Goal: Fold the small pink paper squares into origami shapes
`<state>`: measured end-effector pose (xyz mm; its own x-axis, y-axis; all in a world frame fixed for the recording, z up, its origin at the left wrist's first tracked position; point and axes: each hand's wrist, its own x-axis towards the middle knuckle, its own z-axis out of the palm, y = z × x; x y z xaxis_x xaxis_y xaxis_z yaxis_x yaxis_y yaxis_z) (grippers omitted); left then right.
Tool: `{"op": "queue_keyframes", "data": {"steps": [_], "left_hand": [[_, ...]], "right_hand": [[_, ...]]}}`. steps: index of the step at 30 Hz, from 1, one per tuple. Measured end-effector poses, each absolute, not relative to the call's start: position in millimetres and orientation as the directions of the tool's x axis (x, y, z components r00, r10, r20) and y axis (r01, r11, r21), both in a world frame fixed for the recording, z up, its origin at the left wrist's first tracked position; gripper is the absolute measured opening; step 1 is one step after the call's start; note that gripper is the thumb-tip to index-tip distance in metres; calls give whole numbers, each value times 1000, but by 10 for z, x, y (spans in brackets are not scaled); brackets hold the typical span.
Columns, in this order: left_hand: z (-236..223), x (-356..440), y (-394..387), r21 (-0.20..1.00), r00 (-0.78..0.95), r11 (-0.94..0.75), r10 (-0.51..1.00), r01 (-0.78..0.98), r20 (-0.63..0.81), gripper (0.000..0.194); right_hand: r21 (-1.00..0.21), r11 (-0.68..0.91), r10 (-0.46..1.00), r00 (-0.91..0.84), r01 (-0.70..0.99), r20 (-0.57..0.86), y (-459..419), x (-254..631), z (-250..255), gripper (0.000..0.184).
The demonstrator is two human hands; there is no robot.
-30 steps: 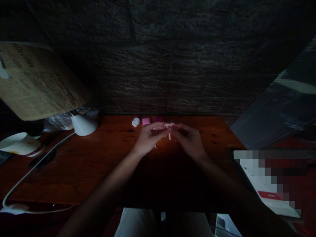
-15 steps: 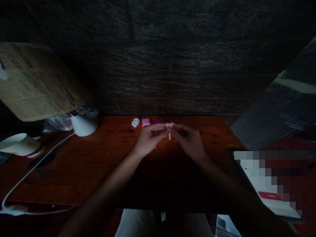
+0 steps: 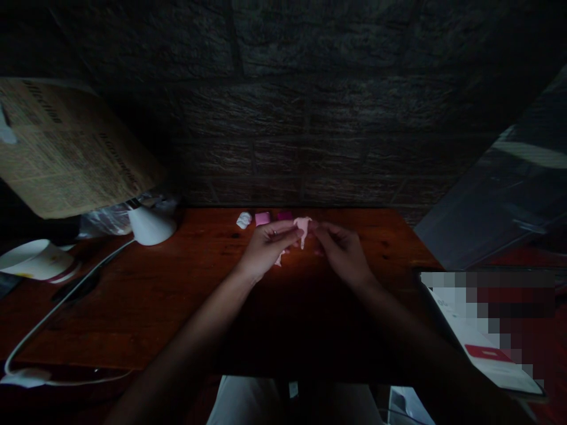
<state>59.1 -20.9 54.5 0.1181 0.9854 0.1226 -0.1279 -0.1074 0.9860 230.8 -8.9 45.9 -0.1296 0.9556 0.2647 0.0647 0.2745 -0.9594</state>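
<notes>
My left hand [image 3: 264,248] pinches a thin, pale pink piece of what looks like modelling clay [image 3: 302,227] between thumb and fingers, above the wooden table. The piece has an uneven outline, with a narrow strip hanging down. From the other side, the thumb and bent fingers of my right hand [image 3: 343,251] close at its upper right edge. Another scrap of pale pink clay [image 3: 279,258] shows just below my left hand. Behind the hands lie a white lump [image 3: 243,220], a pink block [image 3: 262,218] and a magenta block [image 3: 284,216], partly hidden by the left fingers.
At left, a white lamp base [image 3: 151,224] with a newsprint-patterned shade [image 3: 66,147] stands on the table [image 3: 177,295]. Its cord [image 3: 57,307] runs toward the front edge beside a paper cup [image 3: 35,260]. A stone-block wall [image 3: 274,118] rises behind. A bright screen [image 3: 478,330] is at right.
The right thumb has drawn back a little to the right, baring more of the pink piece. The piece now hangs flatter, and the scrap under my left hand shows more.
</notes>
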Motion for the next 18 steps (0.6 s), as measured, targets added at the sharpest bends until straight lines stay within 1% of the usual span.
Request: {"op": "queue_keyframes", "data": {"steps": [4,9,14,18], "left_hand": [[539,600,-202,985,113,-119,984,-128,134,36],[551,607,-203,982,142,-119,980,-143,140,34],[555,605,-208,980,158,-135,975,-146,158,30],[526,597,-203,981,169,-173,968,-94,186,30]], "right_hand": [[-976,220,967,-129,-2,218,-81,2299,458,41],[-980,192,972,-128,-51,197,-81,2281,460,40],[-980,187,974,-116,-69,194,-81,2278,461,37],[-979,191,974,-112,-64,197,-80,2280,466,36]]}}
